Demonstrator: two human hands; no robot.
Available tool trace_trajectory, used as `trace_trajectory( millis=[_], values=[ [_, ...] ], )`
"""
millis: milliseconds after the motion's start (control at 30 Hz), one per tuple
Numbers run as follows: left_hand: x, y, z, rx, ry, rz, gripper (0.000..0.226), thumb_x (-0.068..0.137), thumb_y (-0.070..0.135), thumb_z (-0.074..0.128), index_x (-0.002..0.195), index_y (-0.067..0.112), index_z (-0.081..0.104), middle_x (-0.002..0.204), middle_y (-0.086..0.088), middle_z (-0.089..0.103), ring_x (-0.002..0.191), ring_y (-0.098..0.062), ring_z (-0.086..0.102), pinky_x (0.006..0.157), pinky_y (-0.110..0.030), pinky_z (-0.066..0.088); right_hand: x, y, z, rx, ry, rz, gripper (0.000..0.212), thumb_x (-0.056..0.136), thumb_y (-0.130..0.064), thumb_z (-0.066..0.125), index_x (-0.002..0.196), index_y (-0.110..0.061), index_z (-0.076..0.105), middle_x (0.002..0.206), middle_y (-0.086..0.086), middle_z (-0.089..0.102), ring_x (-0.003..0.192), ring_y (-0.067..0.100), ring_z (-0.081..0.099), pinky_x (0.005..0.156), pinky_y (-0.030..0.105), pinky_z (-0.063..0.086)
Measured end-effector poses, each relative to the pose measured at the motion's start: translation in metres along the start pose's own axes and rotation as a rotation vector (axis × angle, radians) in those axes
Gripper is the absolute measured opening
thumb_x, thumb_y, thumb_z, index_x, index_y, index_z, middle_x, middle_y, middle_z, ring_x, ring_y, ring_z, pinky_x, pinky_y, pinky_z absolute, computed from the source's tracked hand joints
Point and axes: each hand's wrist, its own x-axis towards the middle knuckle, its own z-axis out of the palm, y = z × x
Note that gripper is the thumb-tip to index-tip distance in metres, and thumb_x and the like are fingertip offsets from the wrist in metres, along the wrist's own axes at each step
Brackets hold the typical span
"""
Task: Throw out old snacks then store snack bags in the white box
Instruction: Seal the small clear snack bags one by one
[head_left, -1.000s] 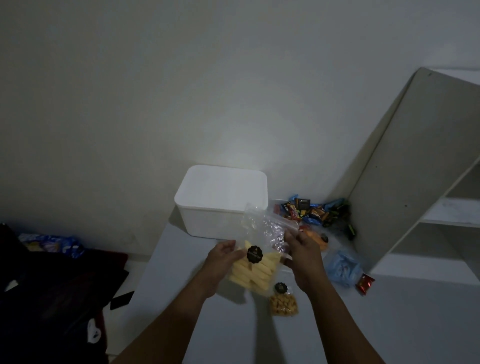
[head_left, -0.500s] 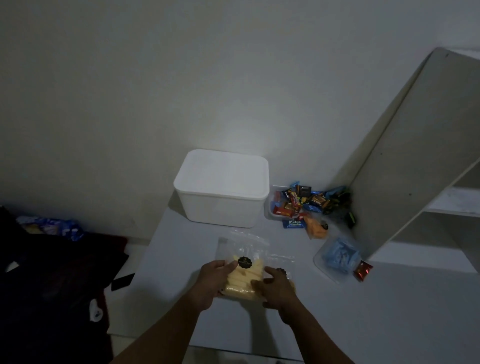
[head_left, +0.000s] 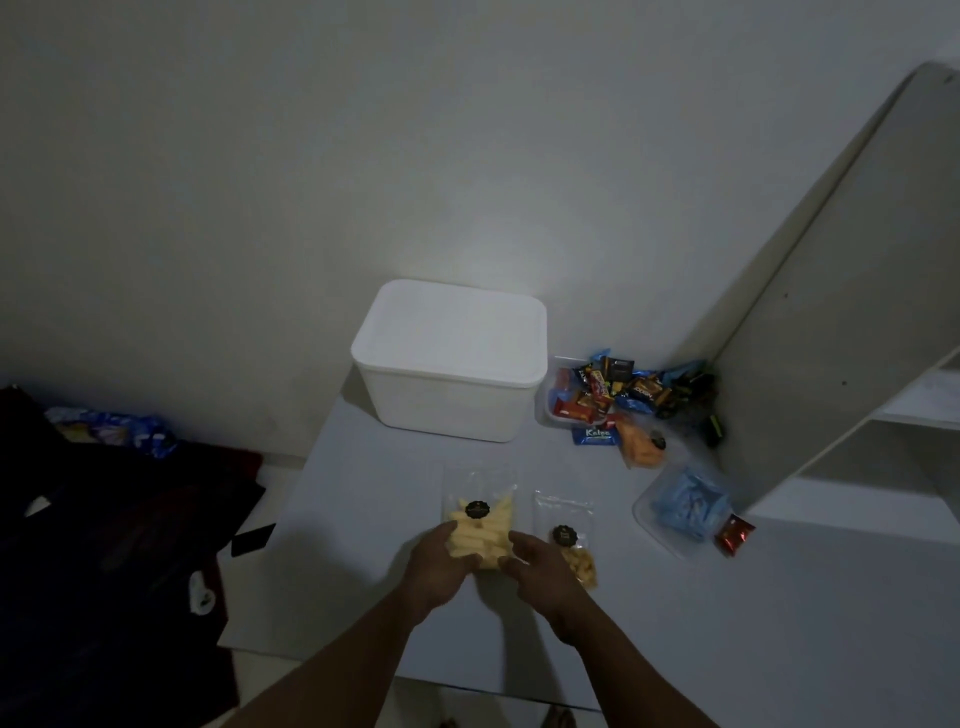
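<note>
On the table (head_left: 363, 493), left hand (head_left: 440, 567) and right hand (head_left: 541, 569) over snack bag (head_left: 480, 512), grips unclear.

One white box (head_left: 452, 364), two clear snack bags (head_left: 480, 501) (head_left: 566, 535), two hands (head_left: 439, 569) (head_left: 543, 569), one blue-filled tub (head_left: 685, 506), one red sachet (head_left: 734, 533)

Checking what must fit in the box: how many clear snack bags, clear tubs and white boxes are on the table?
Clear snack bags: 3 (yellow-stick bag, brown-snack bag, orange-snack bag)
Clear tubs: 2 (tub of blue packets, tub of candy bars)
White box: 1
Total: 6
</note>
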Motion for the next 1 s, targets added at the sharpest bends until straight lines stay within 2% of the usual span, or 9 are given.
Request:
trace_trajectory(
  millis=[133,233,300,400,500,600,667,767,1000],
  values=[
    [0.0,-0.006,0.005,0.128,-0.005,0.008,0.055,0.089,0.022,0.071,0.138,0.006,0.051,0.145,-0.013,0.049,0.131,-0.024,0.049,0.107,-0.025,0.035,0.003,0.007,0.005,-0.047,-0.017,0.001,0.053,0.099,-0.02,0.059,0.148,-0.01,0.042,0.148,0.008,0.049,0.125,0.018,0.052,0.1,0.03,0.047],
    [0.003,-0.005,0.005,0.183,0.039,0.041,0.05,0.089,0.025,0.072,0.132,0.005,0.056,0.14,-0.013,0.052,0.129,-0.024,0.05,0.105,-0.024,0.034,0.008,0.007,0.0,-0.078,-0.033,-0.018,0.046,0.1,-0.016,0.056,0.144,-0.007,0.046,0.138,0.009,0.055,0.109,0.012,0.052,0.074,0.008,0.046],
    [0.008,-0.001,0.006,0.175,0.082,0.056,0.048,0.086,0.025,0.075,0.128,0.006,0.06,0.135,-0.013,0.056,0.125,-0.025,0.053,0.102,-0.024,0.037,0.014,0.007,-0.006,-0.074,-0.007,-0.026,0.041,0.1,-0.015,0.055,0.14,-0.007,0.05,0.134,0.01,0.058,0.104,0.012,0.054,0.068,0.007,0.044],
    [0.015,0.011,0.01,0.171,0.146,0.105,0.044,0.082,0.022,0.078,0.121,0.005,0.066,0.127,-0.013,0.061,0.118,-0.025,0.059,0.095,-0.02,0.037,0.02,0.001,-0.019,-0.021,0.07,-0.028,0.039,0.1,-0.013,0.054,0.139,-0.008,0.052,0.134,0.013,0.059,0.109,0.017,0.057,0.075,0.016,0.048],
    [0.026,0.03,0.021,0.199,0.159,0.174,0.038,0.082,0.022,0.077,0.116,0.007,0.071,0.118,-0.007,0.069,0.109,-0.02,0.065,0.09,-0.017,0.04,0.028,-0.002,-0.039,0.021,0.115,-0.01,0.04,0.1,-0.015,0.052,0.14,-0.013,0.053,0.134,0.01,0.06,0.113,0.022,0.06,0.091,0.035,0.056],
    [0.037,0.053,0.039,0.184,0.139,0.178,0.043,0.083,0.028,0.076,0.12,0.009,0.069,0.12,-0.008,0.069,0.105,-0.018,0.066,0.09,-0.021,0.046,0.038,0.0,-0.065,0.078,0.132,0.0,0.035,0.101,-0.016,0.052,0.135,-0.017,0.055,0.122,0.009,0.064,0.099,0.018,0.063,0.079,0.029,0.056],
    [0.045,0.069,0.054,0.163,0.141,0.192,0.044,0.084,0.028,0.075,0.122,0.007,0.066,0.125,-0.008,0.065,0.114,-0.021,0.062,0.096,-0.022,0.041,0.047,0.003,-0.087,0.084,0.171,0.004,0.036,0.1,-0.014,0.051,0.136,-0.014,0.056,0.126,0.004,0.063,0.109,0.018,0.061,0.089,0.029,0.054],
    [0.055,0.093,0.085,0.164,0.137,0.227,0.041,0.085,0.024,0.075,0.12,0.006,0.066,0.124,-0.01,0.062,0.118,-0.024,0.058,0.094,-0.019,0.037,0.057,0.01,-0.124,0.105,0.239,0.001,0.035,0.1,-0.017,0.053,0.134,-0.013,0.058,0.13,0.007,0.063,0.12,0.024,0.059,0.106,0.043,0.049],
    [0.083,0.143,0.164,0.211,0.033,0.207,0.04,0.088,0.029,0.072,0.123,0.012,0.064,0.13,-0.008,0.06,0.117,-0.017,0.057,0.092,-0.017,0.037,0.084,0.032,-0.209,0.089,0.312,0.015,0.034,0.1,-0.019,0.054,0.132,-0.011,0.06,0.126,0.012,0.066,0.117,0.025,0.061,0.106,0.047,0.048]
  ],
)
